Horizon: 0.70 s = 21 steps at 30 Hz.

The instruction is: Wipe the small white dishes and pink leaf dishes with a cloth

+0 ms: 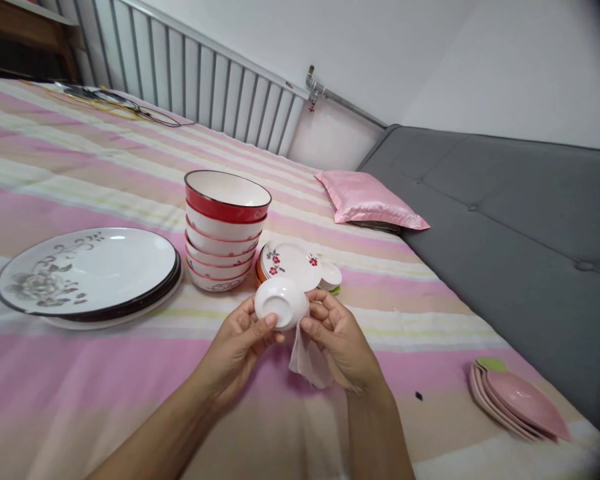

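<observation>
- The left hand (237, 343) has its fingers closed on a small round glossy white bowl (283, 298), held above the striped pink-and-cream bedsheet (430, 333).
- The right hand (343, 339) pinches a thin whitish cloth (309, 360) at the bowl's rim.
- Too loose a hold could let the smooth bowl slip.
- A careless elbow might topple the tall, seemingly top-heavy stack of red-and-white bowls (225, 237).

A striped bed (105, 373) carries cables (123, 103) near its far edge, a pillow (373, 199) and pink dishes (527, 403) along its headboard edge, stacked bowls (224, 235) and plates (105, 270) farther in.
</observation>
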### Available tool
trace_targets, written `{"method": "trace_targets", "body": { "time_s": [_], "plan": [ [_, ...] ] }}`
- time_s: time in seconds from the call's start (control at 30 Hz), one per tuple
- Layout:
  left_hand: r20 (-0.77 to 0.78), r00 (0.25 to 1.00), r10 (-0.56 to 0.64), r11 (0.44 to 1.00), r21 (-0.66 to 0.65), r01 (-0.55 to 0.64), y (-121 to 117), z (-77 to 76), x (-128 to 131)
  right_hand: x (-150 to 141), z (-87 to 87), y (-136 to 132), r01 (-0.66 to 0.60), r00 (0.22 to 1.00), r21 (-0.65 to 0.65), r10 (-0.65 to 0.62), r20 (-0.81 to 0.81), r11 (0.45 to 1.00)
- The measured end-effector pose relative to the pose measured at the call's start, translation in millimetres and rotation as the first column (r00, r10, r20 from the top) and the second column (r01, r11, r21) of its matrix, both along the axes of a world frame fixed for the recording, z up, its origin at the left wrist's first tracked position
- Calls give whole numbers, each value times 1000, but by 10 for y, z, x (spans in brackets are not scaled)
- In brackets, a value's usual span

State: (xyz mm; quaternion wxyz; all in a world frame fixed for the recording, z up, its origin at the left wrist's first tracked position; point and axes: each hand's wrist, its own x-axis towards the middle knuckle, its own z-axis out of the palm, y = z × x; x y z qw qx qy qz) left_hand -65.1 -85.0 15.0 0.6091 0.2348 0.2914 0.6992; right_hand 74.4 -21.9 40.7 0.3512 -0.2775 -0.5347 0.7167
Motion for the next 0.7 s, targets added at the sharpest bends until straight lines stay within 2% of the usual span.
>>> {"method": "trace_targets", "body": {
  "time_s": [0.17, 0.3, 0.43, 0.7],
  "plan": [
    [59, 998, -24, 1000, -11, 25, -2, -8, 6, -71, -68, -5, 59, 998, -38, -60, -16, 998],
    [80, 997, -21, 999, -31, 24, 3, -16, 26, -100, -96, -9, 93, 995, 12, -93, -20, 996],
    [55, 998, -18, 1000, -10, 19, 17, -25, 32, -110, -93, -22, 93, 996, 76, -94, 8, 993],
    [-53, 998, -33, 998, 57, 36, 8, -26, 62, -142, -132, -41, 120, 993, 99, -118, -26, 988]
  ]
}}
